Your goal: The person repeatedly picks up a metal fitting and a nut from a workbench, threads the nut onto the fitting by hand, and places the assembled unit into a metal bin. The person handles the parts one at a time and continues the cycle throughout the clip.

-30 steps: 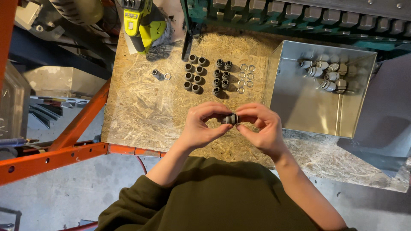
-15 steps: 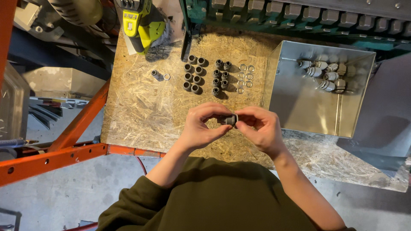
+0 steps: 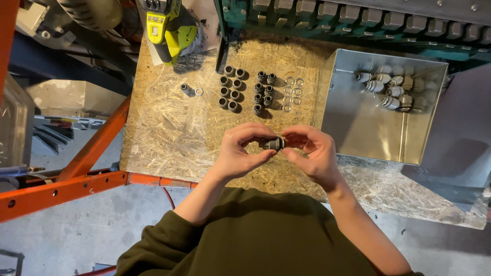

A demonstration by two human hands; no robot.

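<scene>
Over the near edge of the chipboard bench [image 3: 169, 138], left hand [image 3: 238, 153] and right hand [image 3: 314, 153] stay pinched on the small dark fitting [image 3: 272, 143] between them, position unchanged, fingers barely shifted, so the hand-assembly continues mid-step.

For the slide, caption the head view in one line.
Both hands, left hand and right hand, hold a small dark fitting above a chipboard bench beside a metal tray.
</scene>
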